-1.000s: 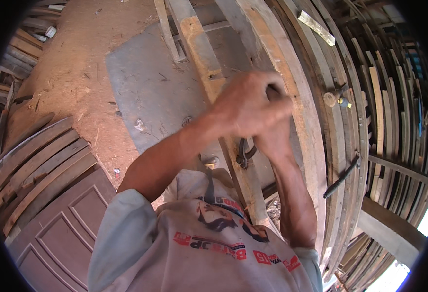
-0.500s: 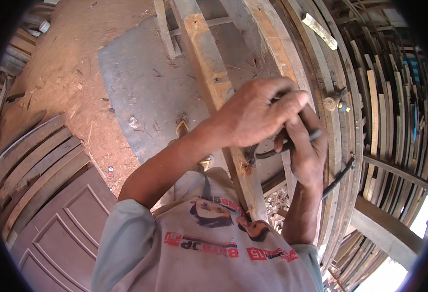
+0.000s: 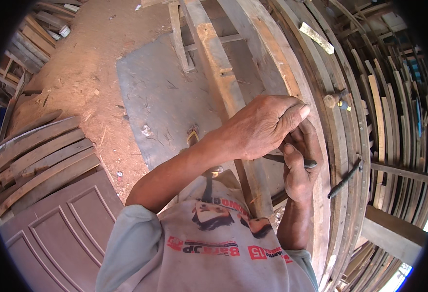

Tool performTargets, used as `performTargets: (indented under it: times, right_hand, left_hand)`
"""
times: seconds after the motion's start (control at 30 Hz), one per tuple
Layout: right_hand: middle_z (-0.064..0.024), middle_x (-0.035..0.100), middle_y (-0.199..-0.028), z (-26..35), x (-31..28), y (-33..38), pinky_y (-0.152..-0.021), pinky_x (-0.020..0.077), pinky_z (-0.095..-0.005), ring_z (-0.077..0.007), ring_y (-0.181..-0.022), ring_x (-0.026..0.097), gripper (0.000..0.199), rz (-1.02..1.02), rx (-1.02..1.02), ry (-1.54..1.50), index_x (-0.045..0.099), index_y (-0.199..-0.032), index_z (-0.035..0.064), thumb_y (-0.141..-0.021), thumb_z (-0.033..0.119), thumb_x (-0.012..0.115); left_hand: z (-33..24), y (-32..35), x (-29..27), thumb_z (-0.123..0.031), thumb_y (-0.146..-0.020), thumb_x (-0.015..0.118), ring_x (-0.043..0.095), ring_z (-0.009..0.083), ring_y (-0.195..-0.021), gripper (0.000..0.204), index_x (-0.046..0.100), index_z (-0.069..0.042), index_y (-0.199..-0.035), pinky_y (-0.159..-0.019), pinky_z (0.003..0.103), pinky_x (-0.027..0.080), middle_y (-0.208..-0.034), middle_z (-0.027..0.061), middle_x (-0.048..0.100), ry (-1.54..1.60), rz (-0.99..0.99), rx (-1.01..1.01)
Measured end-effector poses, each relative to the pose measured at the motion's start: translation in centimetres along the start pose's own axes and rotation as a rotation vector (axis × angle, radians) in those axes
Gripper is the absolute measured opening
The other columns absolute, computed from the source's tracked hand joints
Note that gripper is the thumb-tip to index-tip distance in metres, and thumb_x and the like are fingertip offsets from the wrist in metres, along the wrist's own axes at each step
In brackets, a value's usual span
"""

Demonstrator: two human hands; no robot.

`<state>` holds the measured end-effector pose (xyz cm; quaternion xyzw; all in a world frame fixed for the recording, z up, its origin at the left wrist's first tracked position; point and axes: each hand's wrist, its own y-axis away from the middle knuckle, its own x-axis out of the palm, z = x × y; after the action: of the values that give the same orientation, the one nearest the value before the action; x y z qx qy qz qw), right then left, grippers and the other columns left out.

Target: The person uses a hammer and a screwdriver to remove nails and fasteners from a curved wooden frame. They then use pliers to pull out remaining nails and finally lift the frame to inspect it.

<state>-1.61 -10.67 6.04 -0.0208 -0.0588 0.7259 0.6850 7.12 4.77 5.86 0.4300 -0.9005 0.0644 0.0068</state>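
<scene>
My right hand (image 3: 303, 158) is closed round a dark metal bar (image 3: 310, 164), whose blunt end sticks out past the thumb. The bar runs left under my other hand, which hides its far end. My left hand (image 3: 265, 127) reaches across from the left, fingers curled and thumb against the forefinger, close above the right fingertips. What it pinches, if anything, cannot be made out. Beneath both hands lies a long, worn timber beam (image 3: 216, 68) with a notch and orange-brown patches. A second beam (image 3: 279, 61) runs alongside, to its right.
On the stacked timbers at right lie a dark rod (image 3: 345, 180), a pale wood offcut (image 3: 317, 38) and a tool with a round wooden end (image 3: 329, 101). Many planks (image 3: 379, 121) stand further right. A brown panelled door (image 3: 61, 233) and stacked boards (image 3: 44, 158) are at left.
The bar's curved end, seen earlier at the near beam, is now hidden behind my left hand. Both hands have shifted slightly downward, and the whole view has moved a little.
</scene>
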Motion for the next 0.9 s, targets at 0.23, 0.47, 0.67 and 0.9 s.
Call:
performTargets:
  times: [0.23,0.47,0.67,0.9]
  right_hand:
    - [-0.0297,0.052,-0.148,-0.1,1.6,1.5,-0.115,0.0457,-0.0469,-0.0372,-0.139,0.055,0.067,-0.086,-0.039,0.136,0.034,-0.156,-0.0115,-0.094,0.007,0.050]
    - [-0.0296,0.049,-0.152,-0.1,1.3,2.0,-0.115,0.0468,-0.0506,-0.0383,-0.142,0.051,0.061,0.053,-0.077,0.212,0.033,-0.158,-0.0079,-0.098,-0.001,0.044]
    - [-0.0295,0.048,-0.152,-0.3,2.3,2.6,-0.116,0.0460,-0.0512,-0.0385,-0.143,0.051,0.064,0.052,-0.069,0.208,0.033,-0.158,-0.0083,-0.094,-0.005,0.040]
    - [-0.0221,0.061,-0.137,-0.3,1.5,2.1,-0.104,0.0509,-0.0419,-0.0295,-0.128,0.060,0.048,0.060,-0.098,0.326,0.048,-0.147,-0.0063,-0.102,0.009,0.054]
  left_hand:
    - [-0.7,1.5,0.3,-0.053,-0.113,0.037,0.076,0.0274,-0.096,0.066,0.067,0.003,-0.130,-0.075,0.036,0.066,-0.106,0.0186,0.073,-0.114,-0.035,0.066]
    - [-1.0,2.9,-0.5,-0.055,-0.113,0.038,0.074,0.0269,-0.099,0.066,0.068,0.000,-0.132,-0.085,0.039,0.061,-0.114,0.0191,0.074,-0.201,-0.044,0.007]
    - [-0.3,3.8,-0.8,-0.054,-0.113,0.037,0.074,0.0300,-0.099,0.064,0.067,-0.002,-0.135,-0.089,0.042,0.059,-0.116,0.0193,0.075,-0.233,-0.079,-0.002]
    - [-1.1,4.6,-1.1,-0.050,-0.114,0.036,0.059,0.0338,-0.131,0.059,0.064,-0.006,-0.142,-0.110,0.045,0.050,-0.144,0.0176,0.062,-0.320,-0.039,0.090]
